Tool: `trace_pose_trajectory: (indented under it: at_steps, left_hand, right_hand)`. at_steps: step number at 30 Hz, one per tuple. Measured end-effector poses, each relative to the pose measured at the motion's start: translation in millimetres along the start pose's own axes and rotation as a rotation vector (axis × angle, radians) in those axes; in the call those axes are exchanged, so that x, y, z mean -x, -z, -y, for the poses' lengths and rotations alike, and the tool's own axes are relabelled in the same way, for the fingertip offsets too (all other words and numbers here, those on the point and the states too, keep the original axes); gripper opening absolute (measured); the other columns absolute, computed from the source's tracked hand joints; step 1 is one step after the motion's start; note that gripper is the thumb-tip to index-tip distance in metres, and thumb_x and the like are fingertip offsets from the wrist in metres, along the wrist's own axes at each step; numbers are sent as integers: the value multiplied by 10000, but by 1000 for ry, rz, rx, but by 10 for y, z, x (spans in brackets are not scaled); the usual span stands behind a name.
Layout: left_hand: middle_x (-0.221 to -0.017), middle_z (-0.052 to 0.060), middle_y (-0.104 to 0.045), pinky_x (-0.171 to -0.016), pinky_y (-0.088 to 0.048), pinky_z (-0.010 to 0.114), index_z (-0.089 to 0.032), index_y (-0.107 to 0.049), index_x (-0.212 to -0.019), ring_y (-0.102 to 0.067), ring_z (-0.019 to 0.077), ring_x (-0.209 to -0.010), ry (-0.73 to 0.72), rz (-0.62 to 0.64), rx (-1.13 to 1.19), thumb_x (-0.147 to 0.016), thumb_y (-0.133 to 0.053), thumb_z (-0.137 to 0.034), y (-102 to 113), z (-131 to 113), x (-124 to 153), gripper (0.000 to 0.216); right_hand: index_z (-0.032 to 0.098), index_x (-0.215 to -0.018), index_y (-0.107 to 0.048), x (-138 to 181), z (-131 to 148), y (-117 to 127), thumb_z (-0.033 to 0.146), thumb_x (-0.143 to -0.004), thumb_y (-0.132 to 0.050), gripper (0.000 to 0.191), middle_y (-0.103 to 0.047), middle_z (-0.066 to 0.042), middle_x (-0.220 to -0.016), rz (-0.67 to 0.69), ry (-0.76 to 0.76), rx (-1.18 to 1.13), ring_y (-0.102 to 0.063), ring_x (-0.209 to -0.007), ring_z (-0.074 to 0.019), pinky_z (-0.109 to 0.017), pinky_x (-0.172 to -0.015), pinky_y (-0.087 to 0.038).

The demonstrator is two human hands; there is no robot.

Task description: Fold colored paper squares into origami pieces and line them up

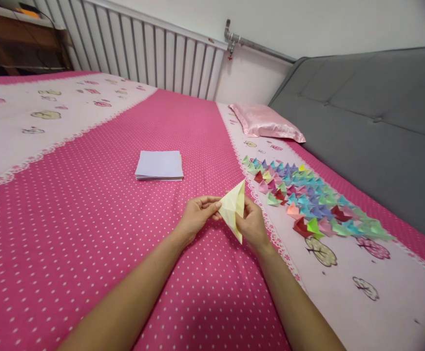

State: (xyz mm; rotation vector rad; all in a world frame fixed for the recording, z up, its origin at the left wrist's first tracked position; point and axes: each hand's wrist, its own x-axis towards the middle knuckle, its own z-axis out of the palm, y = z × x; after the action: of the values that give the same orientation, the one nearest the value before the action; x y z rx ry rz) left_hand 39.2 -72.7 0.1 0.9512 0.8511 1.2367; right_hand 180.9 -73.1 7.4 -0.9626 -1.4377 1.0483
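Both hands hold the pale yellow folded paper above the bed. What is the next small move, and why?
Probably press the crease of the yellow paper flat. The left hand pinches its left corner, the right hand its right side, and it looks less compact than the coloured folded pieces lying in rows at the right.

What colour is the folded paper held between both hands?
The pointed folded paper piece is pale yellow, plain, seen best in the head view.

The left hand point(197, 215) and the right hand point(253, 225) are showing bare, and both forearms behind them are running uncovered to the lower edge of view.
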Motion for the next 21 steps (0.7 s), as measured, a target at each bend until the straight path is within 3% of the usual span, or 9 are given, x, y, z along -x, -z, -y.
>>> trace_pose_trajectory:
  at_steps: [4, 8, 12, 14, 17, 21]
  left_hand:
    - [-668, 33, -655, -582, -446, 215, -101, -664, -848, -572, 96, -577, -9, -36, -77, -669, -696, -360, -35, 81, -8, 316]
    - [-765, 62, -671, -617, -450, 241, -99, -656, -875, -586, 121, -639, 5, 14, -153, -743, -609, -431, -78, 133, 17, 360]
    - [-1042, 125, -646, -764, -470, 312, -112, -590, -1075, -613, 186, -858, 35, 64, -158, -770, -563, -485, -157, 119, 83, 482]
    - [-1160, 138, -596, -864, -447, 337, -129, -538, -1155, -582, 213, -995, -1, 113, -179, -715, -651, -436, -195, 118, 110, 548]
    - [-1182, 137, -583, -917, -426, 352, -136, -522, -1170, -560, 227, -1049, -84, 159, -275, -660, -719, -299, -218, 153, 111, 571]
    - [-1137, 103, -622, -880, -454, 346, -143, -560, -1131, -586, 207, -1008, -122, 44, -384, -760, -527, -133, -165, 232, 40, 373]
  right_hand:
    - [167, -896, -634, -13, -58, -5, 268, -692, -646, 228, -659, -27, -768, -64, -25, 142, -592, -647, -164, -256, -570, -473]
    - [157, -965, -644, 2, -112, 2, 290, -690, -621, 307, -660, -22, -725, -124, -53, 317, -585, -593, -167, -250, -510, -452]
    - [170, -973, -649, 34, -98, 0, 265, -659, -615, 330, -674, -16, -728, -186, -46, 433, -594, -587, -167, -252, -532, -462]
    - [175, -951, -649, 47, -83, -6, 269, -639, -631, 326, -672, -7, -708, -211, -41, 451, -595, -581, -167, -250, -527, -460]
    - [181, -892, -654, 51, -84, -23, 289, -655, -627, 262, -668, 2, -692, -219, -33, 457, -603, -591, -171, -251, -530, -462]
    - [182, -903, -666, 22, -148, -25, 211, -663, -599, 251, -698, -16, -806, -175, -2, 355, -636, -681, -175, -260, -601, -494]
